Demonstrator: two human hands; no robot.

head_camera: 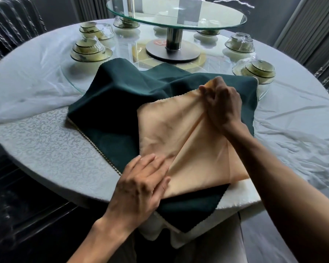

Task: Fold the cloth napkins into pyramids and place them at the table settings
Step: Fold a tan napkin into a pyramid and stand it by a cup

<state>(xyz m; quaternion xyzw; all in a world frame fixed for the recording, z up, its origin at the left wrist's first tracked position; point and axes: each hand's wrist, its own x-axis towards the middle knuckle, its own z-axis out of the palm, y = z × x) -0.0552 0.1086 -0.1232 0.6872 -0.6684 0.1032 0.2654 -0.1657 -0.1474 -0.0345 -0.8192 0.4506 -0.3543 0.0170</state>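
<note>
Head view: peach napkin (180, 137) lies at the near edge of the round worktop (46, 149), spread on a dark green cloth (110, 107) that drapes over that edge. Its fold line runs from the near edge up toward the worktop's far right. Right hand (223, 104) pinches the napkin's far corner with curled fingers, lifting the fabric into creases. Left hand (141, 185) presses flat, fingers straight and together, on the napkin's near left edge. Stacked bowl settings (90, 50) wrapped in clear film ring the glass turntable (177, 13) toward the far edge.
</note>
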